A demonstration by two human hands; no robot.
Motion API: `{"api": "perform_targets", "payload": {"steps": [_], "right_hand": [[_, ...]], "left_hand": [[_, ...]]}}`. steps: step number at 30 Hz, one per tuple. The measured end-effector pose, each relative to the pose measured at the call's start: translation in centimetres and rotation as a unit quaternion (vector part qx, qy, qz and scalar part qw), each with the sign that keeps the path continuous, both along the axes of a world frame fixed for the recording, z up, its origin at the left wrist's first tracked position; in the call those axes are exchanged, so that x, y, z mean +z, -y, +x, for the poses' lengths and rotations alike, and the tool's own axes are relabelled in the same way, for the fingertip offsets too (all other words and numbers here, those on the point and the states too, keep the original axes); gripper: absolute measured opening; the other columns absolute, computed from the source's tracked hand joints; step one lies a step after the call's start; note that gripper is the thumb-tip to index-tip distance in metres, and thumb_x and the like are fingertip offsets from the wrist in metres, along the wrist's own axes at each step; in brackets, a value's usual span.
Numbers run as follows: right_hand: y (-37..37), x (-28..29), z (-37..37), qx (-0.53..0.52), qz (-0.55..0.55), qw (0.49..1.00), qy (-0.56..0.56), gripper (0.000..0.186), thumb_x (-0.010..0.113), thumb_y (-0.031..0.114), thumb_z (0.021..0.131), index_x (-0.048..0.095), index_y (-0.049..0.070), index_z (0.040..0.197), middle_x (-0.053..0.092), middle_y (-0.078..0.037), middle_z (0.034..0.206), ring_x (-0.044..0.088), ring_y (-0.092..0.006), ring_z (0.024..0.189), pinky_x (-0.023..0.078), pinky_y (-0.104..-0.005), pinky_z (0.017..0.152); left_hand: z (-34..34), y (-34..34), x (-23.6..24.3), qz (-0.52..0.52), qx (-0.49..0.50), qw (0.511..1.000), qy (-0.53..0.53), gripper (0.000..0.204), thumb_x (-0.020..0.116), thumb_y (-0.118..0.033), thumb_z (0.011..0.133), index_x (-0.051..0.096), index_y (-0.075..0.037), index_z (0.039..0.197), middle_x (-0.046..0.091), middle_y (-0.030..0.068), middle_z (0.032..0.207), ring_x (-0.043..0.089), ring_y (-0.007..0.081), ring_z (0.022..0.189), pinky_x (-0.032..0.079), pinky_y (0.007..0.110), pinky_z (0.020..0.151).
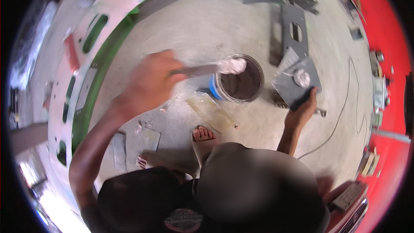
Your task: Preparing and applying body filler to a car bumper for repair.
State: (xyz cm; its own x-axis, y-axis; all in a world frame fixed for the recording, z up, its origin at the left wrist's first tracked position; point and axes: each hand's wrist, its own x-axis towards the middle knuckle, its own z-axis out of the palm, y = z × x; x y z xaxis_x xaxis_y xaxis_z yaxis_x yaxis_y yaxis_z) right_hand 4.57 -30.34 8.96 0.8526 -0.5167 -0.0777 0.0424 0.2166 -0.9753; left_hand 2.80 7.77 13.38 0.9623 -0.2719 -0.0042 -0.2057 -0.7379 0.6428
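"Two hands are shown; what does each one grip?"

"The left hand (153, 80), blurred, is closed around a flat-bladed spatula (198, 70), its blade pointing right. The right hand (305, 107) grips a dark grey plate (297, 92) by its near right edge."

"Where does the pale paste lie?"

"One lump of paste (233, 65) coats the spatula's tip, over the mouth of an open tin (214, 89); whether blade and rim touch cannot be told. A second, rounded dab (301, 78) sits on the plate, to the right of the tin."

"And the surroundings?"

"The tin, blue-sided with dark contents, stands on the concrete floor (185, 26). Just on its near side lies a yellowish sheet (211, 110). At far right is a grey slotted bracket (297, 45); at left, a curved white-and-green panel (111, 54) with elongated openings."
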Motion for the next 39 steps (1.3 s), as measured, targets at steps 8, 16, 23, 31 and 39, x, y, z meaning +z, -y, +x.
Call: {"api": "perform_targets", "payload": {"steps": [8, 16, 23, 31, 39], "right_hand": [[-7.0, -0.1, -1.7, 0.023, 0.049, 0.998, -0.034, 0.067, 0.058, 0.047, 0.095, 0.045, -0.001, 0.141, 0.047, -0.011, 0.142, 0.045, -0.0245, 0.130, 0.032, -0.0387, 0.110], [-8.5, 0.7, -1.4, 0.043, 0.045, 0.997, -0.050, 0.067, 0.061, 0.044, 0.095, 0.045, -0.003, 0.140, 0.047, -0.013, 0.142, 0.044, -0.0264, 0.130, 0.031, -0.0393, 0.111], [-11.3, -0.3, -1.0, 0.071, 0.062, 0.994, -0.059, 0.055, 0.058, 0.043, 0.097, 0.051, 0.002, 0.134, 0.053, -0.008, 0.134, 0.051, -0.0233, 0.123, 0.039, -0.0398, 0.105], [-16.7, 0.6, -1.6, 0.134, 0.076, 0.985, -0.080, 0.052, 0.054, 0.041, 0.099, 0.055, -0.003, 0.127, 0.057, -0.009, 0.124, 0.054, -0.0210, 0.114, 0.041, -0.0354, 0.101], [-18.8, 0.5, -3.0, 0.164, 0.088, 0.981, -0.063, 0.050, 0.055, 0.040, 0.099, 0.056, -0.002, 0.125, 0.058, -0.009, 0.123, 0.056, -0.0215, 0.112, 0.044, -0.0363, 0.098]], "left_hand": [[3.7, 7.7, -4.2, 0.060, -0.062, 0.996, 0.035, 0.021, 0.069, -0.009, 0.079, 0.069, -0.003, 0.099, 0.064, 0.0194, 0.102, 0.064, 0.0379, 0.097, 0.053, 0.046, 0.083], [2.1, -9.9, -2.2, 0.067, 0.288, 0.918, 0.264, 0.021, 0.068, -0.021, 0.088, 0.071, -0.009, 0.105, 0.070, 0.0111, 0.102, 0.070, 0.0230, 0.078, 0.057, 0.032, 0.069], [-1.0, -23.1, -1.7, 0.231, 0.542, 0.796, 0.141, 0.045, 0.073, -0.039, 0.081, 0.065, -0.003, 0.107, 0.068, 0.0216, 0.105, 0.067, 0.0365, 0.098, 0.052, 0.046, 0.084], [-3.6, -23.4, -1.7, 0.067, 0.544, 0.833, 0.078, 0.051, 0.072, -0.039, 0.078, 0.060, 0.002, 0.107, 0.070, 0.0223, 0.095, 0.070, 0.0343, 0.084, 0.056, 0.042, 0.075], [-13.5, -10.5, -4.4, -0.483, 0.220, 0.827, -0.185, 0.041, 0.058, -0.015, 0.090, 0.039, -0.002, 0.124, 0.061, 0.0083, 0.082, 0.058, 0.0142, 0.057, 0.044, 0.027, 0.046]]}}
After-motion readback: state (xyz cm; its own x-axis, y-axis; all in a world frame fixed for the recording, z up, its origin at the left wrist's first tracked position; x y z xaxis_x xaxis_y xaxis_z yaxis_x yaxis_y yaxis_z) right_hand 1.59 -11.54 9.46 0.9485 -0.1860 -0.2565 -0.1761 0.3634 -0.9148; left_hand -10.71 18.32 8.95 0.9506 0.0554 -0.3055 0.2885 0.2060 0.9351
